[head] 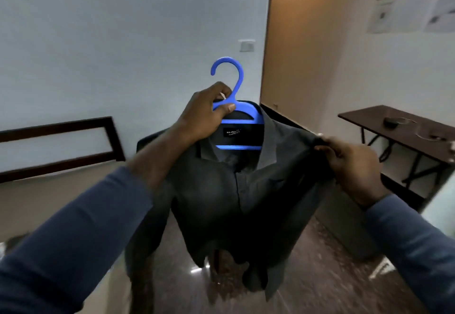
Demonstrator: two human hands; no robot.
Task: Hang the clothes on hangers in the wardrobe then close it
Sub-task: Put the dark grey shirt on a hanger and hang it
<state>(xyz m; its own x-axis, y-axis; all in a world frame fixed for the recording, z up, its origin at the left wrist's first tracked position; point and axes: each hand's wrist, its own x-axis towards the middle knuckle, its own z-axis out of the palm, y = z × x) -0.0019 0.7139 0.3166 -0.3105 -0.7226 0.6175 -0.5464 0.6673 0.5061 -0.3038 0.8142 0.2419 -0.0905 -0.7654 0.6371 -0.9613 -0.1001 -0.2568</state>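
In mid-air before the pale wall: shirt on hanger, both hands at work.

The dark grey collared cloth shirt hangs from the bright blue plastic hanger, held up in front of the person, clear of the floor. The left hand is closed round the hanger's neck just under the hook, thumb across the top bar, arm stretched forward and up. The right hand pinches the shirt's shoulder out to the side. By its drape the shirt looks light, soft and floppy, and it could slip off smooth plastic if tilted, so the rigid neck looks like the place to carry it. No wardrobe in shot; a dark bench stands off right.
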